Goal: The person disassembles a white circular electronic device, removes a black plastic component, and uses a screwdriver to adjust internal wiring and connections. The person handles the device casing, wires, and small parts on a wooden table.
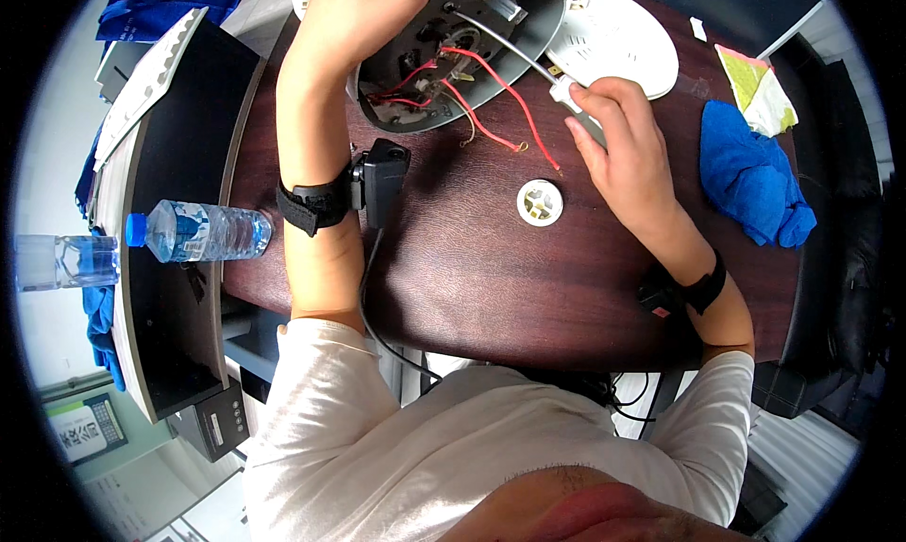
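My right hand [623, 146] is closed round the pale grey handle of a screwdriver [514, 50]. Its long metal shaft reaches into a dark grey, bowl-shaped appliance housing [406, 117], tilted with its open inside towards me. Red wires [491, 75] with bare or ringed ends trail from the housing over the table. At the housing's upper left rim is my left hand [373, 14], seemingly gripping it; the picture's top edge cuts off its fingertips. Behind my right hand lies a white oval cover [628, 37] with slots. A small round white part with metal contacts [540, 202] sits on the table nearer me.
The dark reddish-brown table [491, 287] carries a blue cloth [750, 174] and a yellow-white cloth [760, 94] at the right. A water bottle [203, 231] lies left of my forearm. A black strapped device [377, 179] with a cable sits on my left wrist.
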A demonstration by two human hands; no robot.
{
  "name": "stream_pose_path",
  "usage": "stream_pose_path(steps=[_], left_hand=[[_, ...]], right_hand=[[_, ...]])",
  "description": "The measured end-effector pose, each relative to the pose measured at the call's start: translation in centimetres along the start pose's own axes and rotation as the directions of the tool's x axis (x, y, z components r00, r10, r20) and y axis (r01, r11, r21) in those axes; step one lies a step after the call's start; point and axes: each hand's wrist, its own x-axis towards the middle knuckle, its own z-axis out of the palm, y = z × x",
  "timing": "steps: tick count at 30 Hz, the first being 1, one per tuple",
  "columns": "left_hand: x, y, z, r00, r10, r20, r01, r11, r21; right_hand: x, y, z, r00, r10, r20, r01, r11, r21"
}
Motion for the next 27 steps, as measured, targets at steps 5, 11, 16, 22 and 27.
stream_pose_path(steps=[5,11,16,22,27], left_hand=[[0.0,0.1,0.0,1.0,0.014,0.014,-0.014,0.999,0.035],[0.1,-0.1,0.1,1.0,-0.01,0.022,0.008,0.997,0.073],[0.1,-0.5,0.3,0.999,0.045,0.016,-0.046,0.996,0.08],[0.2,-0.8,0.5,0.998,0.06,0.013,-0.061,0.996,0.071],[0.1,-0.8,0.6,0.999,0.031,0.017,-0.032,0.999,0.043]], right_hand=[[0.2,0.1,-0.1,0.999,0.041,0.013,-0.041,0.998,0.055],[0.3,-0.7,-0.4,0.987,0.159,0.025,-0.161,0.965,0.207],[0.6,-1.5,-0.4,0.957,0.28,0.075,-0.29,0.909,0.299],[0.9,-2.0,-0.1,0.935,0.348,0.062,-0.351,0.894,0.279],[1.1,-2.3,-0.6,0.903,0.42,0.09,-0.426,0.85,0.309]])
